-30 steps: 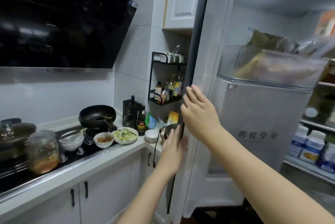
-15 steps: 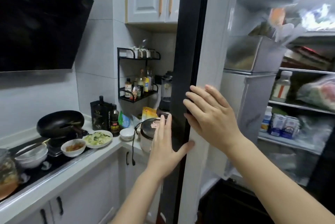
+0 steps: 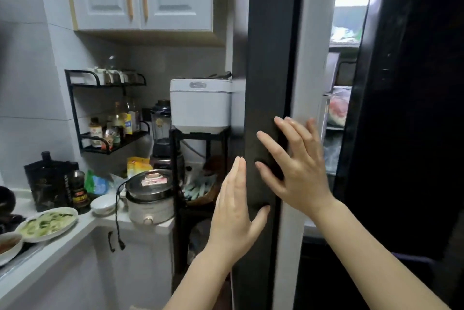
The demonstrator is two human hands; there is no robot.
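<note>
A dark fridge door (image 3: 266,71) stands nearly edge-on in the middle of the view, with only a narrow gap showing the lit fridge shelves (image 3: 339,108) behind it. My left hand (image 3: 236,211) lies flat with straight fingers against the door's outer face, thumb spread to the right. My right hand (image 3: 293,169) is spread open on the door's edge, fingers straight and fanned, palm against the white inner trim (image 3: 301,58). Neither hand holds anything.
Left of the door, a black stand carries a white rice cooker (image 3: 200,106), with a blender (image 3: 162,131) beside it. A small electric pot (image 3: 150,196), dark bottles (image 3: 62,184), a spice rack (image 3: 108,113) and plates of food (image 3: 47,225) fill the counter. A second dark door (image 3: 414,108) stands at right.
The fridge door has swung toward closed, leaving only a slim gap onto the shelves. Both hands stayed on the door and moved with it; the view turned right.
</note>
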